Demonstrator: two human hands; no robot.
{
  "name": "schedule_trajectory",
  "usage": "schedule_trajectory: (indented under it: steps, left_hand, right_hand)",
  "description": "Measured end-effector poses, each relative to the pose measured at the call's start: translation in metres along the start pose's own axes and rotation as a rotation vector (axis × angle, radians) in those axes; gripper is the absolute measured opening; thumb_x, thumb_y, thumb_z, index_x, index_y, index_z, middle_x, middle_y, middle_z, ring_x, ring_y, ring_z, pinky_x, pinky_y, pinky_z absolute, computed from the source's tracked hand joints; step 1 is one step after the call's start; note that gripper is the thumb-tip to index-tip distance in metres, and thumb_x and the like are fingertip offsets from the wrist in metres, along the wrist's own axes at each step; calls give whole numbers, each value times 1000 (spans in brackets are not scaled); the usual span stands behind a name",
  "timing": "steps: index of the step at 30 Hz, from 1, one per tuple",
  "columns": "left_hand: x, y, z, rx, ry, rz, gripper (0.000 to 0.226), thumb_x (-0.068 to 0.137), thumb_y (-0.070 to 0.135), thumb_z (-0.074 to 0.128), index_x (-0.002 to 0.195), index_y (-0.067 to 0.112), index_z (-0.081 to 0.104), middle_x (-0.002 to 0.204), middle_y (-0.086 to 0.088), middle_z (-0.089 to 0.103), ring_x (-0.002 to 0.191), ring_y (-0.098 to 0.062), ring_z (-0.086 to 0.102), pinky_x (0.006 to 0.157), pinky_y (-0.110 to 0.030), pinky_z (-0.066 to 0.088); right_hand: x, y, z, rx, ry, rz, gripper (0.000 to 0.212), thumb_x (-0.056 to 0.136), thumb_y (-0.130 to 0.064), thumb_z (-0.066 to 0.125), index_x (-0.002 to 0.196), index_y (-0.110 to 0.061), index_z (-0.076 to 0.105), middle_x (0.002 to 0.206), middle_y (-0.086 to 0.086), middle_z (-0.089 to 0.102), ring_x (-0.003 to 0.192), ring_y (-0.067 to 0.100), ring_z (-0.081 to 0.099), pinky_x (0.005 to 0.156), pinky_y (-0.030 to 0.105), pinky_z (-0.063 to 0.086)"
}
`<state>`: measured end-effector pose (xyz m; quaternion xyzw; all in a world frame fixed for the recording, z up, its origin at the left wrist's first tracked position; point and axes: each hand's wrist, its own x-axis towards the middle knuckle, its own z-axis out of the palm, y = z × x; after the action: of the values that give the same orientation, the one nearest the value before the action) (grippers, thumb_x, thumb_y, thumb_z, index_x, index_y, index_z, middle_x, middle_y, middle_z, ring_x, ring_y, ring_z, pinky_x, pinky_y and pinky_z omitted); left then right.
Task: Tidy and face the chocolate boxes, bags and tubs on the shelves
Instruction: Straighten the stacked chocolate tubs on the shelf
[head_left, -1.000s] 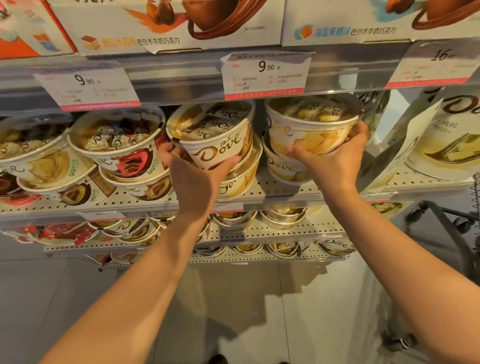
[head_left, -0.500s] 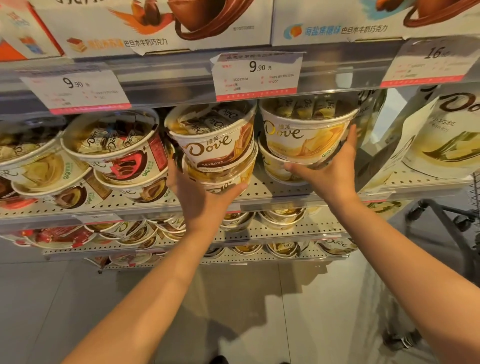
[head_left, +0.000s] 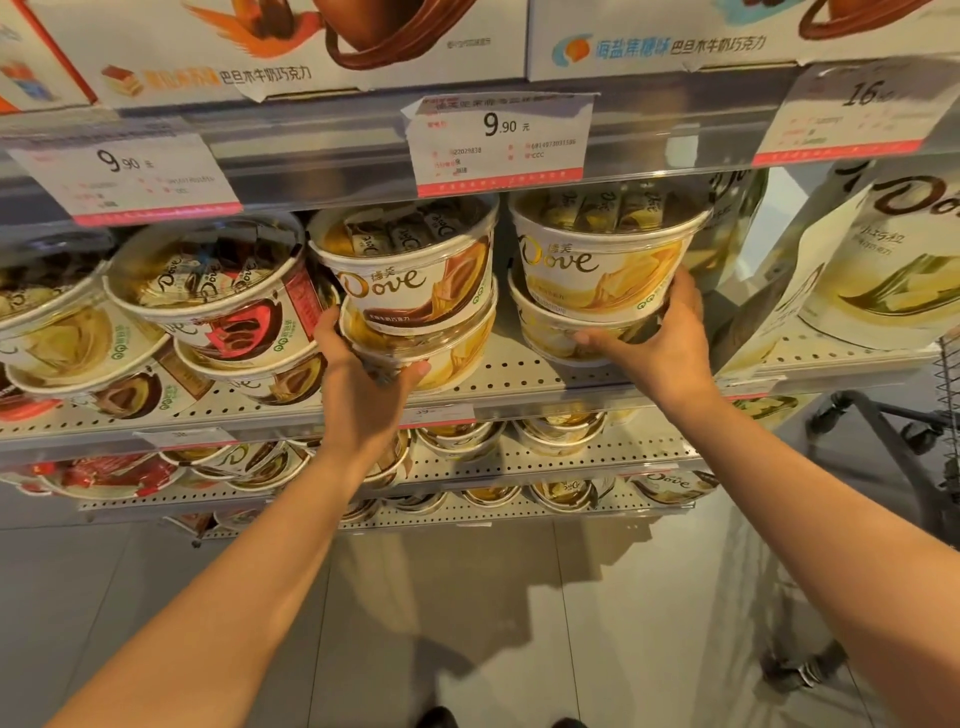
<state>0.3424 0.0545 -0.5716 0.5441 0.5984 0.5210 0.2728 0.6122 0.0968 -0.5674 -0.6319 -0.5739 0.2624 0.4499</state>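
Note:
Two stacks of Dove chocolate tubs stand side by side on the perforated shelf (head_left: 519, 371). My left hand (head_left: 363, 379) grips the lower tub (head_left: 457, 348) of the left stack, thumb at its front, under a brown-and-white tub (head_left: 410, 270) whose logo faces me. My right hand (head_left: 660, 343) holds the lower tub (head_left: 550, 332) of the right stack, fingers up along the side of the yellow-and-white top tub (head_left: 602, 260), which also faces front.
More tubs lean tilted at the left, a red-labelled tub (head_left: 208, 291) among them. A large Dove bag (head_left: 883, 260) stands at the right. Chocolate boxes (head_left: 270, 47) fill the shelf above, price tags (head_left: 501, 140) below them. A trolley frame (head_left: 883, 441) is at lower right.
Both top tubs have been turned so their logos face front and now sit level. My hands have slid down from the top tubs to the lower ones.

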Motion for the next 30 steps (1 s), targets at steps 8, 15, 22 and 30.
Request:
schedule_trajectory:
  steps: [8,15,22,30]
  left_hand:
    - [-3,-1,18,56,207,-65,107,49,21,91,133,13,26,110,12,53,107,0,54,98,-23,44]
    - [-2,-10,6,111,139,7,92,62,15,87,129,3,25,100,23,52,91,23,52,81,-3,42]
    - [5,-9,-3,180,67,20,96,63,11,85,135,1,21,106,8,55,98,3,54,75,5,36]
    - [16,-12,-7,117,-54,1,91,69,-1,78,136,2,17,115,3,51,101,10,49,76,3,39]
  right_hand:
    - [-9,3,37,230,86,175,147,45,-25,93,148,-17,-11,152,2,23,139,14,24,111,23,20]
    - [-5,11,28,126,99,177,117,41,-38,92,137,-14,29,127,0,55,117,14,51,91,19,40]
    - [-7,17,12,86,20,140,114,42,-42,91,135,-15,30,119,-8,52,110,5,45,90,17,38]
    - [-6,24,-7,136,-141,126,108,49,-31,90,137,-18,28,119,-11,48,115,9,45,91,14,39]
